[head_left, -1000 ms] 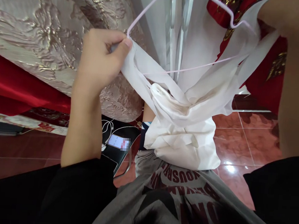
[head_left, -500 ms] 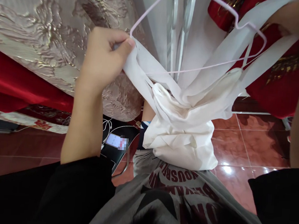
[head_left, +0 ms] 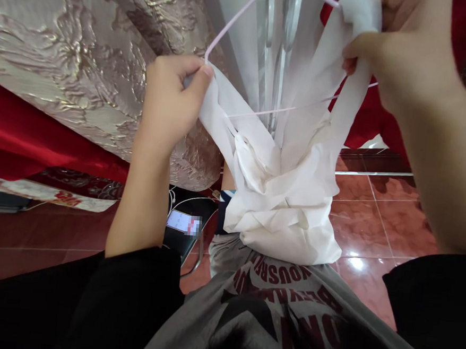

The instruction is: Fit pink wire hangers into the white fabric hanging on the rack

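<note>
L hand pinches white cloth at corner of pink hanger, R hand's grip closed on cloth's far side; best keep bands untwisted, hanger lvl, pull even

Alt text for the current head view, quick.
Two bare hands spread white cloth at a pale pink hanger: the left hand pinches it at one corner, the right hand grips it opposite. Below, the cloth bunches by a grey printed shirt; a lit phone lies to the left.
</note>
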Tool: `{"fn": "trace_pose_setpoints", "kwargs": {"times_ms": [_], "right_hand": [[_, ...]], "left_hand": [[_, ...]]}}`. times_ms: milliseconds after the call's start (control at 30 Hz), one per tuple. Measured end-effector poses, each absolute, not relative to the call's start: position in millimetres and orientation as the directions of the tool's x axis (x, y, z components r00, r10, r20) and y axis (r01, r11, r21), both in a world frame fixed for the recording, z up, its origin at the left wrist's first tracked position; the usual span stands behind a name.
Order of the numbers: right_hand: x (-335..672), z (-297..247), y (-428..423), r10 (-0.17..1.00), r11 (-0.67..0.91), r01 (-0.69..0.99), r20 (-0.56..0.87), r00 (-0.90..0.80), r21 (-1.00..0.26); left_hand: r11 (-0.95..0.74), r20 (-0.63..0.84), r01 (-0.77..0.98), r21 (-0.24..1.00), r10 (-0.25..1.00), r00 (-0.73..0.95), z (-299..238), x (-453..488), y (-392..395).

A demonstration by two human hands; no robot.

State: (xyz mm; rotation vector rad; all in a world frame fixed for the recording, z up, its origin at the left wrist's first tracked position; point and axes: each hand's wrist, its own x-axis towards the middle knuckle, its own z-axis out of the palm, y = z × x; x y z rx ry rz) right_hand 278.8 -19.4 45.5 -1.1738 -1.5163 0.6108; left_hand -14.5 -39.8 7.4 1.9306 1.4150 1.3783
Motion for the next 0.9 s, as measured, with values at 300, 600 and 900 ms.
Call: {"fn": "trace_pose_setpoints", "kwargs": {"times_ms": [300,600,900], "right_hand": [[311.4,-55.5,-47.2,0.666,0.606,0.745,0.689,-0.285,-0.278],[303.0,-40.6,-42.3,0.292,0.805,0.592,0.846,-0.447,0.035],[259.4,-63.7,-14.7,0.647,0.732,0.624,0.562,-0.515,-0.272]], "left_hand": [[-0.543,0.652,0.680,0.493,0.748,0.126,-8.7,-23.5,-23.1],[-0.509,0.677,0.681,0.527,0.736,0.026,-21.7,-19.8,-8.2],[-0.625,0.637,0.119,0.771,0.760,-0.133,-24.9,-28.9,-8.4]]}}
